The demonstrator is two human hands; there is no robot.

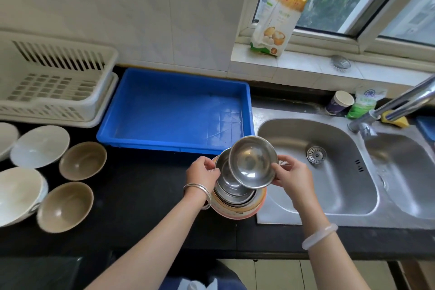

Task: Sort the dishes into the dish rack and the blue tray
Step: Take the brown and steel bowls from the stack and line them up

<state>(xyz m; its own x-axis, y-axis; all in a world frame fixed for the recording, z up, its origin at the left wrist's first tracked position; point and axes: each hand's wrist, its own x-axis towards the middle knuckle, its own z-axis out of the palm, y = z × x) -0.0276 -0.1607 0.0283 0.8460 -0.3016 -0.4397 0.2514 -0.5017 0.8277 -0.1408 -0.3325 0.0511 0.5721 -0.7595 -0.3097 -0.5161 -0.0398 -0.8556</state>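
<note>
A: Here, the right hand (pixel 290 178) pinches a small round steel bowl (pixel 253 162) tilted above the stack of nested bowls (pixel 235 195), just in front of the empty blue plastic tray (pixel 174 110).

B: The left hand (pixel 203 173) grips the stack's rim; best keep it steadied while lifting clear.

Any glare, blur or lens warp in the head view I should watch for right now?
Head view: window daylight glares off the lifted steel bowl and blue tray floor; wide-angle warp bends the dish rack and faucet; hands stay sharp.
</note>
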